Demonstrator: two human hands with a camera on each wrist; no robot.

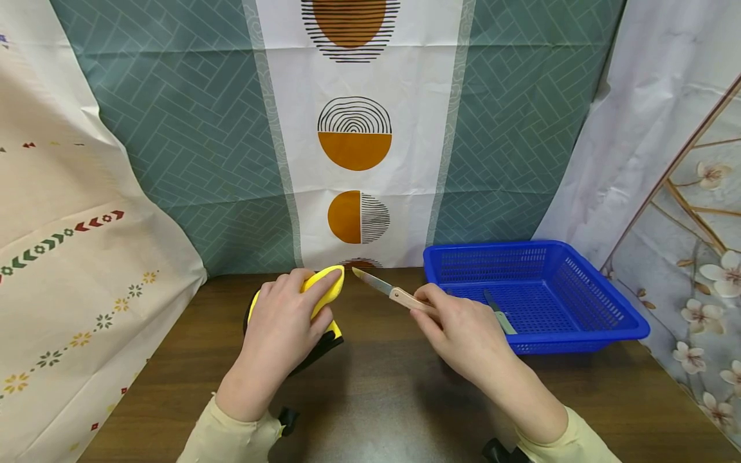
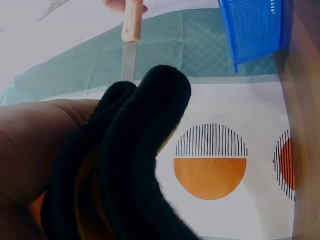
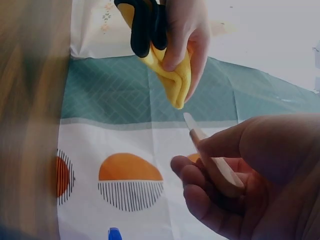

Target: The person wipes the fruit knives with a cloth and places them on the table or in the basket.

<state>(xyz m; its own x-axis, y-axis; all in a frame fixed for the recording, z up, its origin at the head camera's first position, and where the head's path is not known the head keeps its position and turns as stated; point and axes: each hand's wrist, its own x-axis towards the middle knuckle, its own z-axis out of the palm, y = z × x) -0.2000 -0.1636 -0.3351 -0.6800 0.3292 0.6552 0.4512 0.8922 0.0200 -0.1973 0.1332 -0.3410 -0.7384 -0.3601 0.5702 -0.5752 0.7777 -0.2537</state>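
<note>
A folded cloth [image 1: 327, 298], yellow on one face and black on the other, is gripped in my left hand [image 1: 282, 321]. My right hand [image 1: 469, 334] holds a knife [image 1: 399, 296] by its pale wooden handle, thumb along one side. The knife's blade points up and left toward the cloth, with a small gap between tip and cloth in the head view. In the right wrist view, the cloth [image 3: 172, 82] hangs just beyond the knife [image 3: 220, 175]. Dark folds of the cloth [image 2: 145, 130] cover much of the left wrist view.
A blue plastic basket [image 1: 492, 257] stands at the right of the brown table [image 1: 376, 399]. Inside it lies another knife [image 1: 505, 323] with a light green handle, partly hidden by my right hand. Patterned curtains [image 1: 191, 116] hang behind and at both sides.
</note>
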